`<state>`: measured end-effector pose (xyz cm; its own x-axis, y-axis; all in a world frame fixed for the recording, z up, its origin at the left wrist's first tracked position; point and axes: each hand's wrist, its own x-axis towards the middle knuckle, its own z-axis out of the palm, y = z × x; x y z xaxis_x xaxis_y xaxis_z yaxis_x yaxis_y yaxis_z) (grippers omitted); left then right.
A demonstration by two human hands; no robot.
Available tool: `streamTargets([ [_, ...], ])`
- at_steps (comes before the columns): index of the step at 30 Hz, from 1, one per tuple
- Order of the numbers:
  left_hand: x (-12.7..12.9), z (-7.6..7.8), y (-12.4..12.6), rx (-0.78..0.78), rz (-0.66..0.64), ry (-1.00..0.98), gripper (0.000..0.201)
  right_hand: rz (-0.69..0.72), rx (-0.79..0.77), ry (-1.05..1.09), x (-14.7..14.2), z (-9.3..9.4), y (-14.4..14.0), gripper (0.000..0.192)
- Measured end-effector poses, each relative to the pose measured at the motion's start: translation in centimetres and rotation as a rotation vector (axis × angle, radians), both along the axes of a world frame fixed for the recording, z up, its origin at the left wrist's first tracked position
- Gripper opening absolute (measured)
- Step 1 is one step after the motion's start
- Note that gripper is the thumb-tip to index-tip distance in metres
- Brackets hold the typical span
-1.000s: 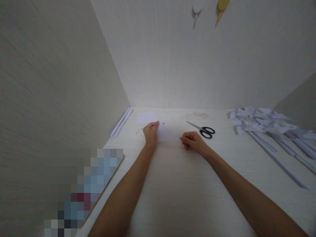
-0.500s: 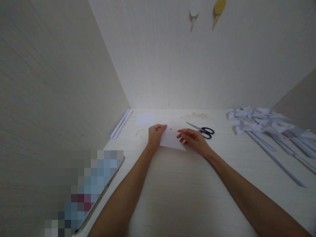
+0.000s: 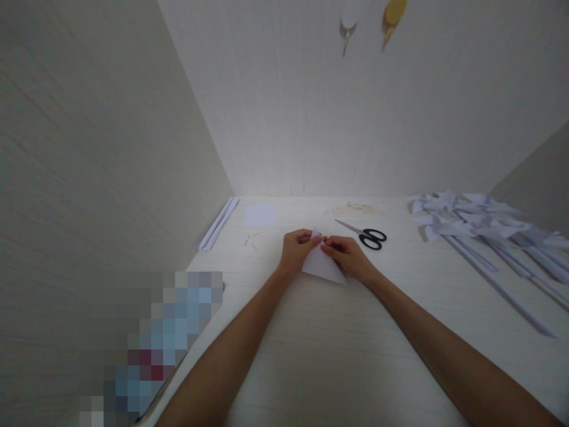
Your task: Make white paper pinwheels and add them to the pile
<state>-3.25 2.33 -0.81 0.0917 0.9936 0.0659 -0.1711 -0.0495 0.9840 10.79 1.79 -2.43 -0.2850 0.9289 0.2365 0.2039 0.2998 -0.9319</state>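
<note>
- Two bare hands meet over a pale, faintly streaked wooden-looking desk [image 3: 288, 338], pinching a thin white sheet of paper [image 3: 323, 270] between thumbs and fingers.
- The left hand [image 3: 296, 249] grips the sheet's upper left side; the right hand [image 3: 349, 254] pinches close beside it, the fingertips of the two nearly meeting at the narrow top.
- From where I stand, the paper looks all but weightless, crisp enough to fan out unsupported below the fingers, yet soft enough to bend or crease under a careless thumb.
- It should slip little in dry fingers, I judge, though a hard tug could tear it; a light pinch at the edges or along a fold seems the safest hold.
- The sheet lies between the hands, its wide lower edge spreading toward the person and its lower right corner reaching just below the right hand; whether that edge touches the desk, I cannot tell.
- Metal scissors with black looped handles [image 3: 372, 239] rest just beyond the right hand, apart from the paper.
</note>
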Motion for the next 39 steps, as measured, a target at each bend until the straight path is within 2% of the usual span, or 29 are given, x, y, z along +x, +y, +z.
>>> streamTargets([
  [3,0.0,-0.1,0.0,-0.054,-0.045,-0.006,0.02,-0.003,0.005,-0.017,0.1,0.1,-0.1,0.024],
  [11,-0.4,-0.1,0.5,-0.108,-0.023,-0.143,0.016,0.054,-0.037,0.045,-0.1,0.5,-0.2,0.021],
  [13,-1.0,0.1,1.0,-0.102,0.047,-0.194,0.014,0.059,-0.057,0.027,-0.2,0.5,-0.3,0.02],
  [16,-2.1,0.4,1.7,-0.079,0.265,-0.388,0.011,0.049,-0.061,0.0,-0.2,0.6,-0.6,0.02],
  [17,-2.2,0.4,1.7,-0.067,0.289,-0.413,0.012,0.037,-0.054,0.001,-0.2,0.7,-0.6,0.021],
  [19,-1.9,0.4,1.4,-0.079,0.198,-0.352,0.018,0.016,-0.035,0.011,-0.1,0.7,-0.6,0.023],
  [22,-0.7,0.1,0.5,-0.091,-0.007,-0.074,0.026,-0.004,-0.003,0.024,-0.1,0.6,-0.5,0.024],
  [24,-0.2,0.0,0.1,-0.074,-0.009,0.036,0.027,-0.01,0.007,0.023,-0.2,0.5,-0.4,0.024],
  [26,-0.2,0.1,0.2,-0.079,0.023,0.018,0.029,-0.007,0.011,0.011,-0.2,0.6,-0.4,0.023],
  [32,-2.5,0.6,2.0,-0.116,0.239,-0.264,0.028,0.032,0.009,-0.062,-0.2,1.1,-0.6,0.021],
  [39,-3.8,0.9,2.3,-0.063,0.365,-0.387,0.028,0.015,-0.03,0.052,0.5,1.4,-0.9,0.021],
])
